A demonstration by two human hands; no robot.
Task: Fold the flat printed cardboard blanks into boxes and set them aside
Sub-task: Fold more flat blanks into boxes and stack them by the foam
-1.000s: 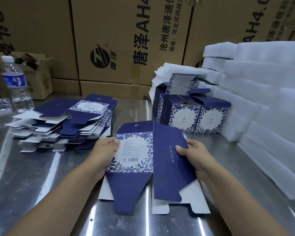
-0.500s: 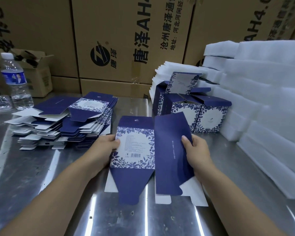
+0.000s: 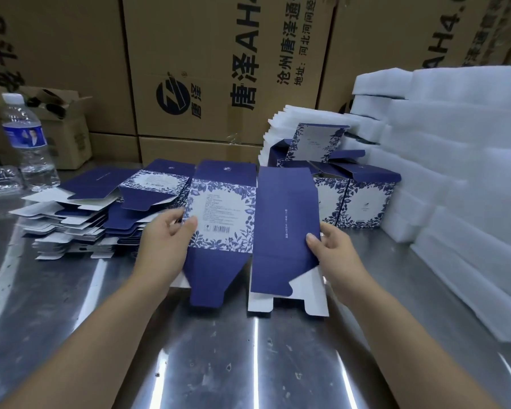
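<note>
Head view: over the steel table (image 3: 189, 364), beside white foam sheets (image 3: 460, 172), the flat stack of blanks (image 3: 101, 214) and the folded boxes (image 3: 354, 196), we hold 1 blue blank (image 3: 248, 231), our left hand (image 3: 165, 240) and right hand (image 3: 334, 249) pinching its side edges.

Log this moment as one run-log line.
step: opening blank | left hand: grips blank left edge | right hand: grips right edge | folded boxes: behind, right | flat stack: left
</note>
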